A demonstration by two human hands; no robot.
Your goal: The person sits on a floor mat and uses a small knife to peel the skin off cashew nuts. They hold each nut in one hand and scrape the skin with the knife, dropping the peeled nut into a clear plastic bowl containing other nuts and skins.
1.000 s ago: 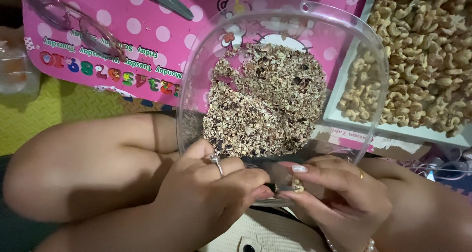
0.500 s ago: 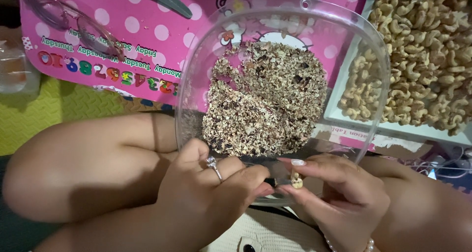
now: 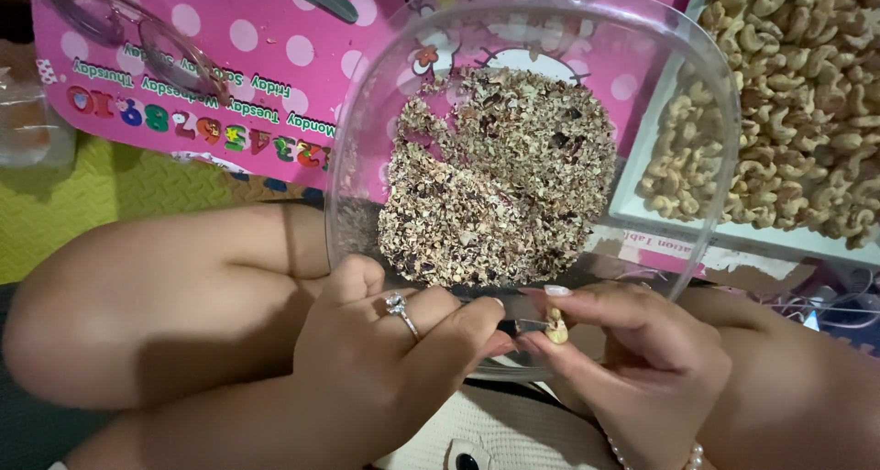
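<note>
My left hand [image 3: 390,346], with a ring on one finger, grips a small tool whose thin metal blade [image 3: 524,325] pokes out toward the right. My right hand [image 3: 642,360] pinches a pale cashew nut [image 3: 556,327] between thumb and fingertips, and the blade tip is at the nut. Both hands meet at the near rim of a clear plastic container [image 3: 724,131]. A heap of brown, flaky nut skins [image 3: 504,195] lies in the container.
A white tray [image 3: 631,204] at the right holds many peeled cashews [image 3: 797,85]. A pink dotted board [image 3: 229,57] lies behind, with eyeglasses [image 3: 137,39] on it. Green mat [image 3: 101,204] and a small clear tub [image 3: 27,131] are at left; my bare leg [image 3: 156,296] lies below.
My right hand has turned the cashew up into view between its fingertips, and my left hand has brought the blade against it. The container has stayed in place.
</note>
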